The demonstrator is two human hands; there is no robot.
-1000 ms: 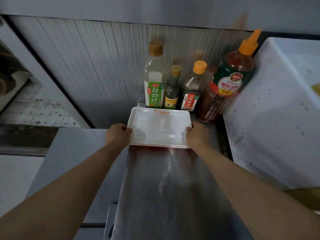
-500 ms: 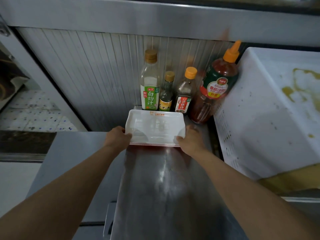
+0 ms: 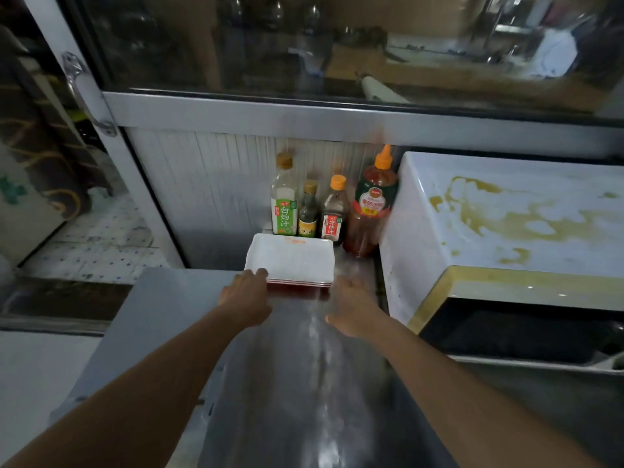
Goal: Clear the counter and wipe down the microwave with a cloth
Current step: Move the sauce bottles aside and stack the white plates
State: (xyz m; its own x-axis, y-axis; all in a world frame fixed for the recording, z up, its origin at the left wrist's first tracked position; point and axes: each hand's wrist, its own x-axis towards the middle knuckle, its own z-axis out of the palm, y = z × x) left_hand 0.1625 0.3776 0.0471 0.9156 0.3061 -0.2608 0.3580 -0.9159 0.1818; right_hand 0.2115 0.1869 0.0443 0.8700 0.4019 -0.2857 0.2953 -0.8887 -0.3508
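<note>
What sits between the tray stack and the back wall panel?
Head view: four sauce bottles in a row stand between the white tray stack and the ribbed wall panel; the tray's far edge nearly reaches them.

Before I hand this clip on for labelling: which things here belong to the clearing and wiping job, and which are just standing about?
Part of the job:
stack of white trays, at the left hand fingertips
right hand, just off it
stained white microwave
steel counter

Just standing about:
four sauce bottles against the back panel
glass window above

No cloth is visible.

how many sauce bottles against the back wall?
4, in a row behind the white trays: green-label bottle leftmost, small dark bottle, orange-cap bottle, big red squeeze bottle by the microwave. More could hide behind.
</note>
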